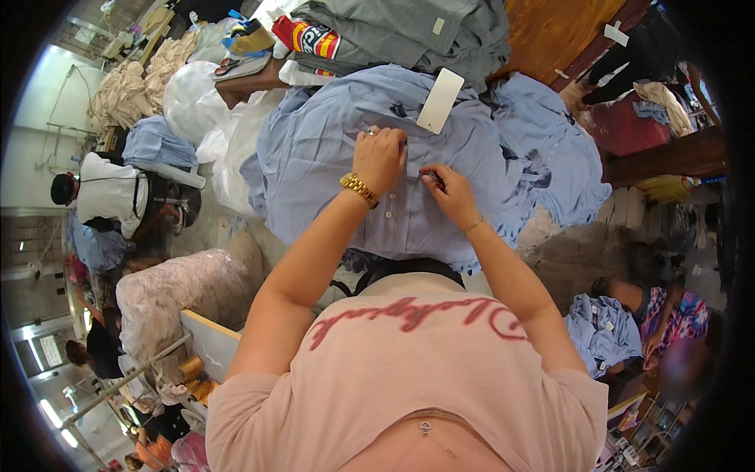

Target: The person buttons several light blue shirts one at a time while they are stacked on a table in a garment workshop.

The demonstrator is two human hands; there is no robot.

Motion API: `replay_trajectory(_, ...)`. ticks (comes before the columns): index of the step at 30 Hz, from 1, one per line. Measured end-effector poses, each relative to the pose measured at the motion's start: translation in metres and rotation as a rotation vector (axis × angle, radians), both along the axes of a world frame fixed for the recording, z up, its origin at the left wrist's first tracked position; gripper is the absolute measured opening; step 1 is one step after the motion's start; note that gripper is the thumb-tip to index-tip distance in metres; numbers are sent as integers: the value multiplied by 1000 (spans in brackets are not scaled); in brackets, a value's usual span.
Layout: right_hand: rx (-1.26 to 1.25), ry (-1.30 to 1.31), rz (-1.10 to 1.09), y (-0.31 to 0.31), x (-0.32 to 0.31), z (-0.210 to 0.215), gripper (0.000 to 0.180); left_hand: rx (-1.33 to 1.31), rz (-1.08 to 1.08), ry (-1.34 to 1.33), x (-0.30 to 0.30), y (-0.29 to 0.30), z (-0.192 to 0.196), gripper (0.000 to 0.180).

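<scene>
A light blue shirt (330, 149) lies spread on the work table in front of me, its button placket running toward my body. My left hand (379, 157), with a ring and a gold wristwatch, presses down on the cloth near the placket. My right hand (450, 193) pinches a small dark tool against the fabric just beside it; the tool is too small to make out. A white cardboard tag (440, 101) lies on the shirt just beyond my hands.
Grey folded garments (409, 31) and a red-and-white packet (307, 35) sit at the table's far side. White plastic bags (197, 102) lie left. More blue shirts (550, 149) pile right. People work seated at left (118, 193) and lower right (653, 311).
</scene>
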State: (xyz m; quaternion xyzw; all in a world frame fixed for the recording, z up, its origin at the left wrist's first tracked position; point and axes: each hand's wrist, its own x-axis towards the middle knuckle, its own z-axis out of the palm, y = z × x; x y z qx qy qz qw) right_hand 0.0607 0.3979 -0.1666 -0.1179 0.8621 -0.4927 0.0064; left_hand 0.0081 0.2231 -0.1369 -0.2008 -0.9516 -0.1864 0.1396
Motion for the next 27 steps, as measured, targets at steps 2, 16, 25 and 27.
replay_trajectory(2,-8,17,-24,4,-2,2,17,-78,85,-66,-8,10,-1,11)
replay_trajectory(16,-35,-125,157,12,-71,30,15,372,145,-80,19,28,-9,19)
replay_trajectory(25,103,182,175,1,-74,21,18,614,246,-276,12,28,-5,30)
replay_trajectory(27,202,251,52,-2,-79,18,19,638,232,-327,9,26,-5,32)
